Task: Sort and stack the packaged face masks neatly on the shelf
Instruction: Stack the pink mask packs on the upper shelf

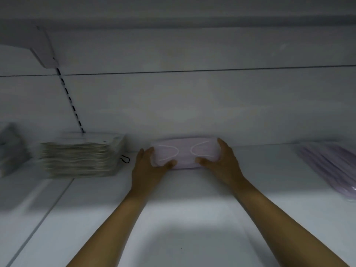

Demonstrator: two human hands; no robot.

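Both hands are clasping one lilac mask pack (pixel 185 154) by its ends. The left hand (pixel 148 166) is curling round the left end with its thumb lying along the front edge, and the right hand (pixel 221 160) is doing the same at the right end, fingers wrapping over the top. The pack is sitting flat on the white shelf (pixel 192 199), pushed back close to the rear wall (pixel 192 105). Just to its left a tall pale stack (pixel 81 158) of packaged masks is standing, with a small black loop (pixel 125 159) poking out beside it. Well off to the right, more lilac packs (pixel 331 170) are lying in a loose, slanted heap. From where I am standing, this is looking like the placing step, the start of a lilac pile. The next move is probably calling for squaring the pack against the wall, letting go, and reaching right for the loose lilac ones.
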